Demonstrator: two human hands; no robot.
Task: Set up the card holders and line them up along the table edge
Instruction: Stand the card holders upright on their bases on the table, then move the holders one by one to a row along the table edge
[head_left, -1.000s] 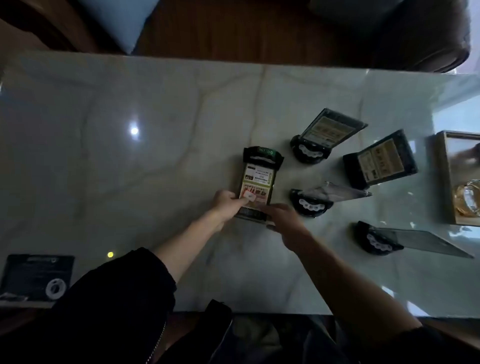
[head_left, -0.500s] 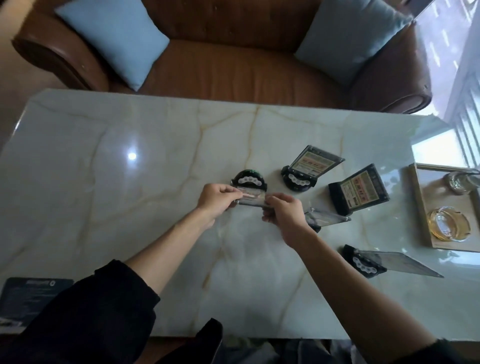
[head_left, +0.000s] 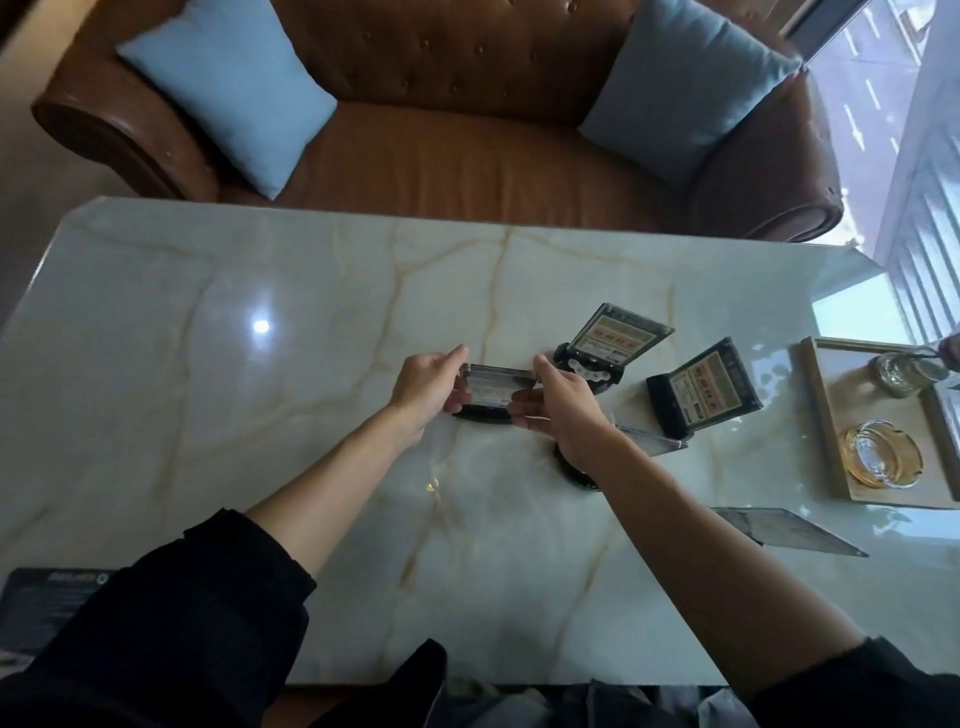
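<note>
A clear acrylic card holder with a black base stands upright in the middle of the marble table. My left hand grips its left edge and my right hand grips its right edge. To the right, a second card holder lies tilted on its black base. A third card holder lies flat further right. Under my right wrist a fourth holder lies on its side, its base partly hidden. A fifth clear panel lies flat near my right forearm.
A wooden tray at the right edge holds a glass ashtray and a small jar. A dark card lies at the near left corner. A brown leather sofa with two blue cushions stands beyond the table's far edge.
The holder lay flat a second ago with both hands at its near end. Both hands have tipped it up onto its base, so it now stands upright. The camera has tilted up toward the sofa.
</note>
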